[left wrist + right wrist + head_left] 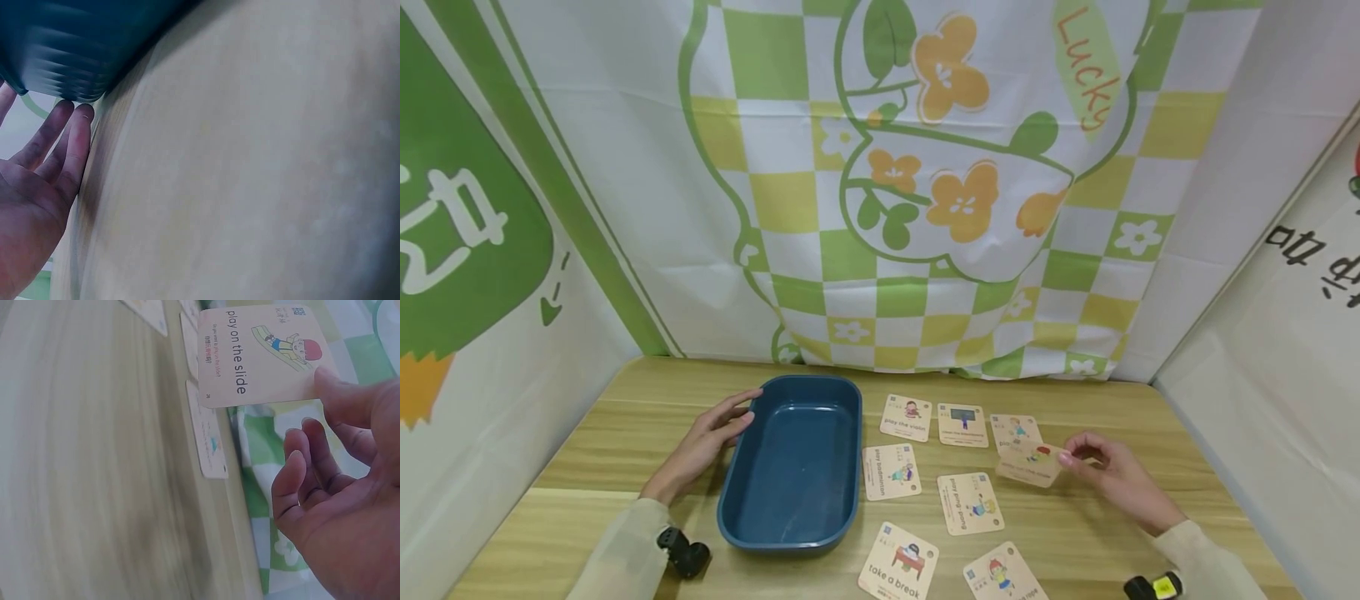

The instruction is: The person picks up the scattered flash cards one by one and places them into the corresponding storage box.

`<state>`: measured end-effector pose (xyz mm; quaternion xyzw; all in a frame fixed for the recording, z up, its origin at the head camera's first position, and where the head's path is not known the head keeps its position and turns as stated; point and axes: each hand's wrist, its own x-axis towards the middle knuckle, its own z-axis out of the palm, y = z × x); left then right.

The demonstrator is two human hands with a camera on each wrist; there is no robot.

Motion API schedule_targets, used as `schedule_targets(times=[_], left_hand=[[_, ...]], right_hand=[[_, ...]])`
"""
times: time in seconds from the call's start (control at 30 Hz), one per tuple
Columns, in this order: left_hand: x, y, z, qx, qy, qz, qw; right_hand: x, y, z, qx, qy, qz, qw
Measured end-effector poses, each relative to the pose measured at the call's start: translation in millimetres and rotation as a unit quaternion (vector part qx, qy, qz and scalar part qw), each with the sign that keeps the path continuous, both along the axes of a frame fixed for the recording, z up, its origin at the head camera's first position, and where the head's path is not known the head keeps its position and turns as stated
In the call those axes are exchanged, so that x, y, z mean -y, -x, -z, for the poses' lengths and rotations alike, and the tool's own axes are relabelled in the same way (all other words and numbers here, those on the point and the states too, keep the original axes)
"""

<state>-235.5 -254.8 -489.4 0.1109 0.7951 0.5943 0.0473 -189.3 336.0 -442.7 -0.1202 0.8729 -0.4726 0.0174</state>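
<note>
1. Left grip (706,435): fingers pretty straight, just touching the blue tray's left side, not wrapped round it.
2. Blue tray (801,475): probably stiff, light, slickish plastic; I'd grab the rim.
3. "Play badminton" card (891,472) sits right beside it, and other loose cards (972,504) litter the tabletop (587,442), so sliding the tray right looks blocked.
4. "Play on the slide" card (269,356): lifted, right of the tray. Looks thin, featherlight, bendable; hold by an edge.
5. Right grip (1116,475): pinching that card's edge.
</note>
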Motion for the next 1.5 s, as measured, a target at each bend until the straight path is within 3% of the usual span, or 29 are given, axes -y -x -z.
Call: schedule_targets(times=[0.73, 1.5], left_hand=[[0, -0.6, -1.6, 0.006, 0.0, -0.001, 1.0], [0, -1.3, -1.6, 0.009, 0.0, -0.002, 1.0]], right_hand=[[41, 9.7, -13.9, -0.031, 0.057, -0.012, 0.998], [81, 16.7, -22.3, -0.036, 0.115, -0.028, 0.992]])
